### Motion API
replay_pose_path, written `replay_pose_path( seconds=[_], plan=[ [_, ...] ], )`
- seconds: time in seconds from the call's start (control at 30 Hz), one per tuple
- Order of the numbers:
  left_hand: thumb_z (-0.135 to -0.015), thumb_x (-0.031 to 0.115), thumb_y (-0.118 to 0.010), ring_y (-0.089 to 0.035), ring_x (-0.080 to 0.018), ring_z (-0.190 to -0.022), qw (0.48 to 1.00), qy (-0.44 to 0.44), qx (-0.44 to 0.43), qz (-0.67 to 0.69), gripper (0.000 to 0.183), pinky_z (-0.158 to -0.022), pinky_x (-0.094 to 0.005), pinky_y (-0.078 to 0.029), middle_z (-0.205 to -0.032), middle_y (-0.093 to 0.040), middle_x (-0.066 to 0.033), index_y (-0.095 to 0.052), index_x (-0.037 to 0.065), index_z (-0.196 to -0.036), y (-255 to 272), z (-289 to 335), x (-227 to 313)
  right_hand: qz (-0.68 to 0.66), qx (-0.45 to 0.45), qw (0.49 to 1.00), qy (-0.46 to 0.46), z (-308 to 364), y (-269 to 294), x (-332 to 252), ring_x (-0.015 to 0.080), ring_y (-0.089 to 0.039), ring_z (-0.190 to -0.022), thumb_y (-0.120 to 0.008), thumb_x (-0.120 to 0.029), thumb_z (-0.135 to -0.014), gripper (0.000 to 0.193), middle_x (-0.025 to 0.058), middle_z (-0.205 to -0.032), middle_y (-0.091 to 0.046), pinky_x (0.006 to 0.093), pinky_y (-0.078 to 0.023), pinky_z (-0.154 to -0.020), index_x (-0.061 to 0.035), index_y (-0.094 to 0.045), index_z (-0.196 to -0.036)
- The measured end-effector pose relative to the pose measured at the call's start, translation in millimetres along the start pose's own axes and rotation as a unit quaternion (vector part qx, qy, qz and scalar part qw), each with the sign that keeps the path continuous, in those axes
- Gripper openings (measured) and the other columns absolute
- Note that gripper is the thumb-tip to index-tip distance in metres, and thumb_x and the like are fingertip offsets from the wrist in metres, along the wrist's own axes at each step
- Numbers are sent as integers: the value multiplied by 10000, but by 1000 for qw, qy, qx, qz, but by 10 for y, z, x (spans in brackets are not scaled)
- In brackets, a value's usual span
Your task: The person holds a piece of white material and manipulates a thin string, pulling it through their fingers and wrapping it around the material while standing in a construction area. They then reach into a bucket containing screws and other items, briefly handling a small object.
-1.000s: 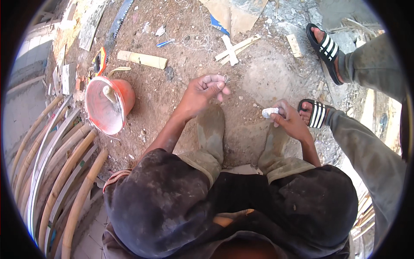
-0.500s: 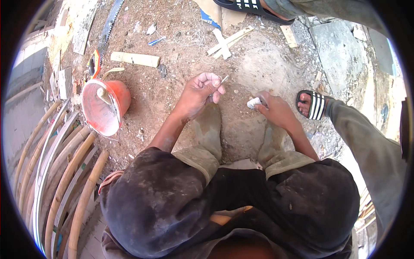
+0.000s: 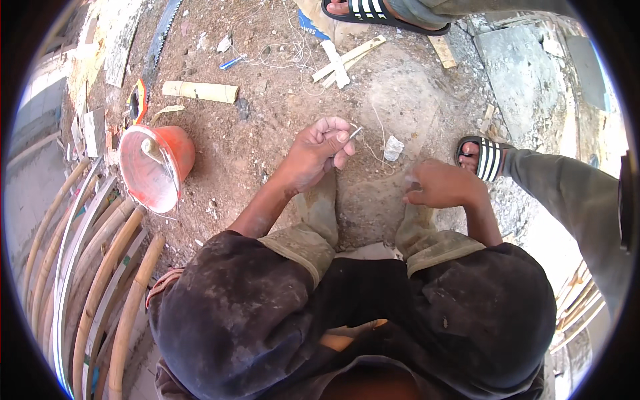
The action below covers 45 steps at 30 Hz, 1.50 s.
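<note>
My left hand [image 3: 323,150] is closed, pinching a thin nail-like metal piece [image 3: 357,132] between thumb and fingers above the dirt. A fine string runs close by that piece; whether it is tied on I cannot tell. On the ground between my hands lies a whitish lump [image 3: 393,148], like a chunk of stone or plaster, with string [image 3: 381,127] curving beside it. Just nearer to me, apart from the lump, my right hand [image 3: 441,183] hangs over my right shin. Its fingers are loosely bent and apart from the thumb, with nothing seen in them.
An orange bucket [image 3: 187,152] stands at left, near a handsaw [image 3: 139,100]. Bamboo poles [image 3: 143,287] are stacked at lower left. A split bamboo piece [image 3: 200,91], crossed wood strips [image 3: 341,65] and a blue pen-like stick [image 3: 232,63] lie ahead. Another person's sandalled foot [image 3: 479,159] stands at right.
My right hand has let go of the whitish lump, which now lies on the ground, and has drawn back toward me. My left hand has shifted slightly right, still holding the thin piece.
</note>
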State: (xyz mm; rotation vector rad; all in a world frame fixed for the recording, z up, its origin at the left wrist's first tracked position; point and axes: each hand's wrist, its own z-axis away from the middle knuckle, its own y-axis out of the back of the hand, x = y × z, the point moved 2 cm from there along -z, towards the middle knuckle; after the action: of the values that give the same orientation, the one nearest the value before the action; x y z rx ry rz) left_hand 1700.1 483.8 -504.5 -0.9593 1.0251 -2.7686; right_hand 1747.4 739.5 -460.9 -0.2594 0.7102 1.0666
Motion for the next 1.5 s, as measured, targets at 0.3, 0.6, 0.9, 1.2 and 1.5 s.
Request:
replay_pose_path(
  seconds=[0.3,0.6,0.9,1.2,1.5],
  plan=[
    [-1016,129,-557,-515,-89,-657,999,30,2,-12,217,-604,-216,-432,-867,-632,-29,-610,34,-1203,4,-18,-52,168,367,911,89,188,390,-192,338,-638,-957,-612,-171,-922,188,139,-1005,-667,443,-488,-861,-42,-688,-1036],
    [-988,206,-624,-526,-91,-580,993,-3,-24,-116,394,-539,-228,-395,-794,-646,-37,-456,69,-1318,-257,23,27,-261,304,894,201,-315,71,-167,109,-602,-806,-714,-110,-897,160,45,-911,-664,265,-479,-723,-27,-727,-1033],
    [-999,190,-604,-509,-100,-570,996,-2,-46,-75,346,-538,-231,-392,-802,-641,-42,-478,60,-1294,-282,42,-16,-400,264,860,176,-399,-86,-188,41,-559,-714,-722,-117,-904,192,11,-865,-686,208,-456,-632,24,-712,-1034],
    [-1008,179,-585,-499,-86,-579,999,12,-48,14,318,-537,-221,-394,-832,-624,-40,-485,88,-1296,-332,49,-112,-561,194,787,170,-547,-263,-104,79,-583,-752,-741,-118,-895,240,35,-884,-695,229,-477,-666,30,-707,-1080],
    [-1019,152,-557,-512,-73,-609,990,4,-63,124,271,-561,-216,-424,-852,-623,-50,-496,90,-1276,-277,24,-141,-601,214,756,146,-545,-297,-153,73,-555,-693,-739,-182,-907,231,19,-824,-691,229,-454,-648,-6,-736,-1056]
  ],
)
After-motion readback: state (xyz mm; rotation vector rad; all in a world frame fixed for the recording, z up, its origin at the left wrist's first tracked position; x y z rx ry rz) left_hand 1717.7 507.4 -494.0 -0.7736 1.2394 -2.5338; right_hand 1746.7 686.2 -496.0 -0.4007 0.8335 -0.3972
